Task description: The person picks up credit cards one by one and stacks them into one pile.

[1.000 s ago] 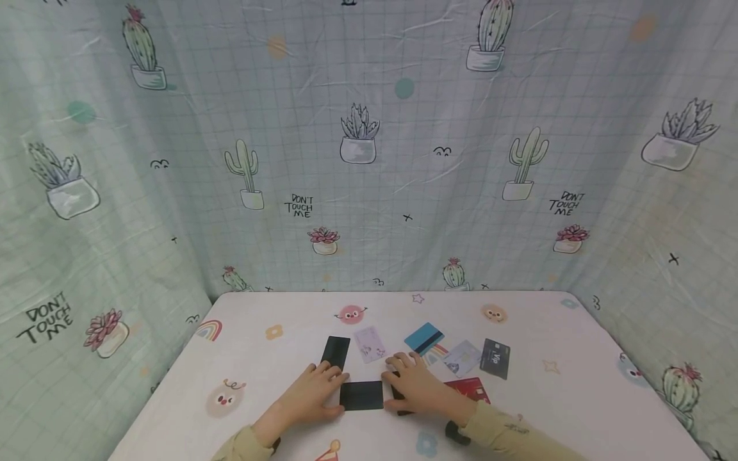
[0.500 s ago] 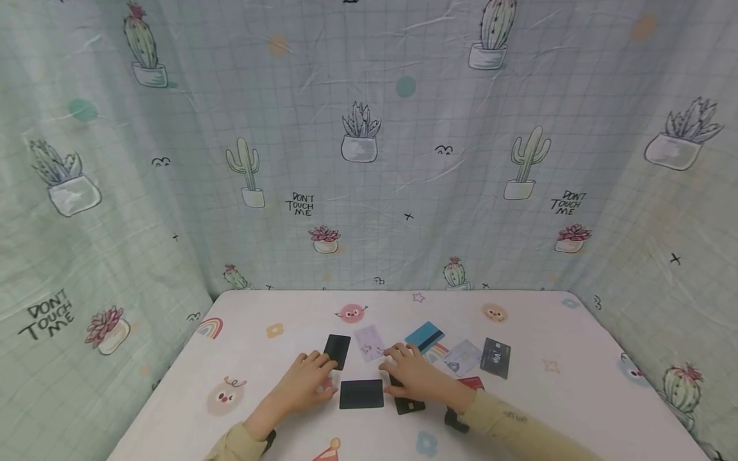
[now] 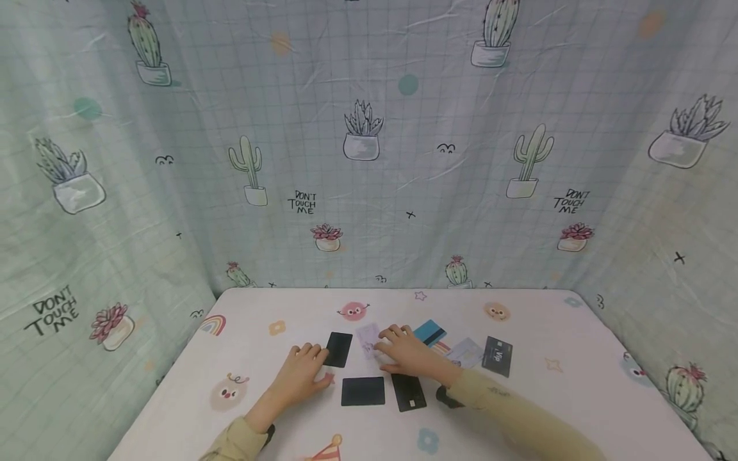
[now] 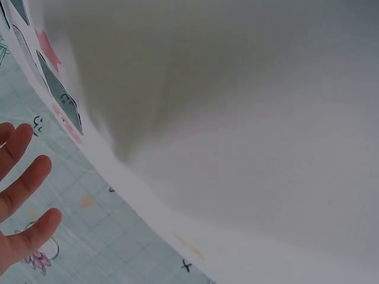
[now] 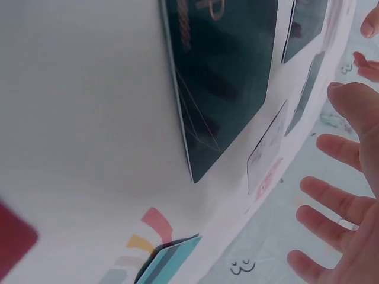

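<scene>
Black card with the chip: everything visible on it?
The black card is a thin, rounded-corner rectangle, plastic by its look. It lies flat and slightly slanted on the white table, its small chip toward the person. The right wrist view shows coppery lettering, partly cut off, and fine lines. The right hand is by its far end, fingers clear of it.

3 black rectangular cards (image 3: 363, 391); blue rectangular card (image 3: 428, 331), dark stripe; white bench (image 3: 605, 397), cartoon print; pale-green fabric backdrop (image 3: 403, 173), cactus print.
</scene>
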{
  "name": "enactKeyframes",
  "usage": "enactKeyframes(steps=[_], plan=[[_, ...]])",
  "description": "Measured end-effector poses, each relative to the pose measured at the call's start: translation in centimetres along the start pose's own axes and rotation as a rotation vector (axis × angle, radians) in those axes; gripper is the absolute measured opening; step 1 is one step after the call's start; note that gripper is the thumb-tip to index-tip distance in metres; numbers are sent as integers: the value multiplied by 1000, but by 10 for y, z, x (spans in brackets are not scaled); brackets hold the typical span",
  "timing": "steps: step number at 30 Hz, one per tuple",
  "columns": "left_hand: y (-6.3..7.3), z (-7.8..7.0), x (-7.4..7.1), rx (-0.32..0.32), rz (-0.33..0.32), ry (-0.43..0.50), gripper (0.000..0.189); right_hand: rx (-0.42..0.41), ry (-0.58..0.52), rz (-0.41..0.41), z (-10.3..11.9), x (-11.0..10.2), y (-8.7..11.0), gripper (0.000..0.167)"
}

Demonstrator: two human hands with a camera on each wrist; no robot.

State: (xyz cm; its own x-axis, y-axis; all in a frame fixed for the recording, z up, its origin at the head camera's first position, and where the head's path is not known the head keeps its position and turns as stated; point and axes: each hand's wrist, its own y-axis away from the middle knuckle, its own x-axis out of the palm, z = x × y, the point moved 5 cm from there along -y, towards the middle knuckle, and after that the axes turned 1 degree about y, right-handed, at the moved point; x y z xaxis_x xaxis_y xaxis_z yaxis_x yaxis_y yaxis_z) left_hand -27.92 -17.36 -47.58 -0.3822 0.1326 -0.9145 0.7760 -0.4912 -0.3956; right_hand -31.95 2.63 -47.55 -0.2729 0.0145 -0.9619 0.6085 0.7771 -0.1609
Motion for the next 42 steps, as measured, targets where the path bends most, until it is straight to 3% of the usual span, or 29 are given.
enactKeyframes(steps=[9, 16, 25, 30, 36, 42], plan=[[-4, 4, 5, -18, 21, -46, 48, 9, -76, 13, -1, 2, -21, 41], [-7, 4, 7, -27, 15, -72, 51, -7, -40, -33, 3, 3, -37, 43], [-15, 4, 20, -31, 52, -148, 57, 16, 67, 29, 9, 14, -62, 50], [-17, 4, 25, -31, 39, -175, 57, 31, 63, 43, 8, 19, -72, 48], [-16, 8, 32, -82, 69, -150, 61, 55, 59, 72, 8, 21, -81, 53], [-17, 9, 39, -101, 74, -163, 65, 13, 109, 18, 9, 22, -87, 62]])
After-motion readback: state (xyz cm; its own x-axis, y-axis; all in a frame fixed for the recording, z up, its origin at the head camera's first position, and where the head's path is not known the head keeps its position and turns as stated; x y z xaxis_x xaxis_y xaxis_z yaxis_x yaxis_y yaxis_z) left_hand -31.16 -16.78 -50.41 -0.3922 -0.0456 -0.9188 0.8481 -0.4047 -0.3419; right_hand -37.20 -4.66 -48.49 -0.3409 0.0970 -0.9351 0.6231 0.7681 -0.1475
